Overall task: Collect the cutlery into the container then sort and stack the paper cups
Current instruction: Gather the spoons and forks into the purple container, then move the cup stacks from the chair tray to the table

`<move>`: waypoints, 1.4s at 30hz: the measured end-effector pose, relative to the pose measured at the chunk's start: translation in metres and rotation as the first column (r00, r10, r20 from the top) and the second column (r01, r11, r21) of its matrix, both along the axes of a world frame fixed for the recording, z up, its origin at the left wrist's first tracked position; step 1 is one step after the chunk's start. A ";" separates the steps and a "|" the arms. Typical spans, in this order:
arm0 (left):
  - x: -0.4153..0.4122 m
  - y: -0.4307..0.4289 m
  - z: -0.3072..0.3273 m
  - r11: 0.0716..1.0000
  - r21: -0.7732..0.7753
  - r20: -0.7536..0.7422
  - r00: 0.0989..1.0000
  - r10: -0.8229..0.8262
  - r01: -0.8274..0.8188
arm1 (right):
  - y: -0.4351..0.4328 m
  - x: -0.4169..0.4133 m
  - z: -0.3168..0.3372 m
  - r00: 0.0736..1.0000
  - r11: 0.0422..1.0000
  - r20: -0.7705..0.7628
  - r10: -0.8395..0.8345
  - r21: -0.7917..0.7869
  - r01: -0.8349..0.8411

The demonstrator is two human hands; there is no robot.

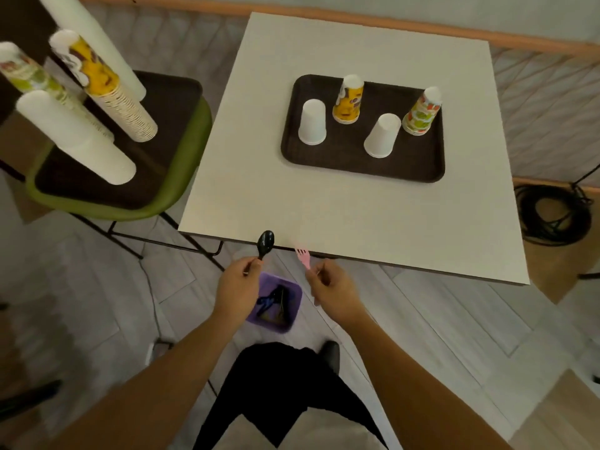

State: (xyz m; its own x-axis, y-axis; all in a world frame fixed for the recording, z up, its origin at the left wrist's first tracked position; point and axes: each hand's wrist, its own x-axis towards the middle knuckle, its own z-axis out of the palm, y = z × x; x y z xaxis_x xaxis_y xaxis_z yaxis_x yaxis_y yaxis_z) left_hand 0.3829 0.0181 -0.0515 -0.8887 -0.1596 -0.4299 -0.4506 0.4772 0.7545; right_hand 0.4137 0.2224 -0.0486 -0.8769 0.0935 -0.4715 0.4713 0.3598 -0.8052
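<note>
Left hand [238, 287] fingers grip black spoon [265, 243], right hand [334, 292] pink fork [303, 257] — purple container [285, 315] contents (dark tangle) unclear.

L hand [238, 282] & R hand [331, 287], fingers pinched, forearms extended.

Cafeteria-like room: serving tray [324, 164], tall paper-cup stacks [120, 102], bare table [259, 190].

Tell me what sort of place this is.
Probably a café or canteen-style room, though it may be a mock-up. A square table carries a serving tray of upturned paper cups, and tall cup stacks stand on a chair.
</note>
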 end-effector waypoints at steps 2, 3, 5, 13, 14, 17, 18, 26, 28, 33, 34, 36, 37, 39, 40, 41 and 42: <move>0.015 -0.010 -0.008 0.998 -0.004 0.016 0.998 0.063 -0.062 | -0.006 0.009 -0.012 0.997 0.999 0.071 0.042 0.023 -0.044; 0.022 -0.015 -0.012 0.997 -0.009 0.030 0.996 0.081 -0.081 | -0.009 0.012 -0.018 0.990 0.997 0.119 0.071 0.034 -0.075; 0.033 -0.023 -0.021 0.995 -0.037 0.071 0.993 0.093 -0.091 | -0.014 0.015 -0.032 0.964 0.989 0.238 0.122 0.055 -0.139; 0.056 -0.029 -0.075 0.994 -0.044 0.318 0.942 0.106 -0.097 | -0.029 0.024 -0.098 0.853 0.995 0.521 0.033 0.062 -0.076; 0.057 -0.029 -0.087 0.994 -0.044 0.349 0.931 0.107 -0.098 | -0.029 0.024 -0.111 0.848 0.995 0.530 0.020 0.072 -0.069; 0.058 -0.029 -0.121 0.987 -0.022 0.405 0.901 0.155 -0.159 | -0.031 0.024 -0.143 0.843 0.991 0.538 -0.009 0.115 -0.063; 0.058 -0.028 -0.132 0.984 -0.024 0.412 0.895 0.169 -0.175 | -0.033 0.024 -0.154 0.842 0.990 0.540 -0.015 0.123 -0.061; 0.041 -0.020 -0.201 0.991 -0.135 0.378 0.925 0.040 0.012 | -0.060 -0.001 -0.216 0.888 0.964 0.451 0.091 0.185 -0.193; 0.038 -0.021 -0.207 0.995 -0.081 0.424 0.906 -0.017 0.057 | -0.064 -0.008 -0.222 0.876 0.957 0.471 0.102 0.195 -0.216; 0.040 -0.033 -0.203 0.992 -0.065 0.433 0.899 -0.071 0.110 | -0.062 -0.012 -0.208 0.873 0.961 0.476 0.104 0.178 -0.211; 0.042 -0.034 -0.195 0.991 -0.086 0.431 0.901 -0.053 0.100 | -0.063 -0.013 -0.200 0.879 0.958 0.459 0.127 0.172 -0.228; 0.045 -0.038 -0.177 0.994 -0.099 0.426 0.904 0.008 0.038 | -0.067 -0.014 -0.182 0.879 0.944 0.440 0.183 0.172 -0.282; 0.047 -0.041 -0.168 0.996 -0.095 0.429 0.903 0.037 0.004 | -0.069 -0.014 -0.172 0.876 0.937 0.434 0.212 0.166 -0.309; 0.049 -0.046 -0.146 0.996 -0.087 0.424 0.904 0.059 -0.024 | -0.074 -0.017 -0.149 0.873 0.918 0.404 0.275 0.159 -0.363; 0.049 -0.047 -0.133 0.995 -0.091 0.419 0.905 0.069 -0.034 | -0.077 -0.019 -0.135 0.872 0.904 0.380 0.308 0.170 -0.393; 0.049 -0.048 -0.119 0.994 -0.093 0.411 0.908 0.084 -0.050 | -0.080 -0.021 -0.121 0.865 0.884 0.359 0.349 0.181 -0.432; 0.049 -0.049 -0.104 0.994 -0.088 0.394 0.914 0.095 -0.065 | -0.083 -0.023 -0.107 0.853 0.862 0.347 0.390 0.188 -0.471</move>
State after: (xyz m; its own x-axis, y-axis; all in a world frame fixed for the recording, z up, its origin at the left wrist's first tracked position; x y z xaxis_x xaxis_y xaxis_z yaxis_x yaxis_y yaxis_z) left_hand 0.4320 -0.0311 -0.1559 -0.6299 -0.2662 -0.7296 -0.7450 0.4728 0.4707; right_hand 0.3905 0.1398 -0.1558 -0.6854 -0.1090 -0.7200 0.4141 0.7549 -0.5086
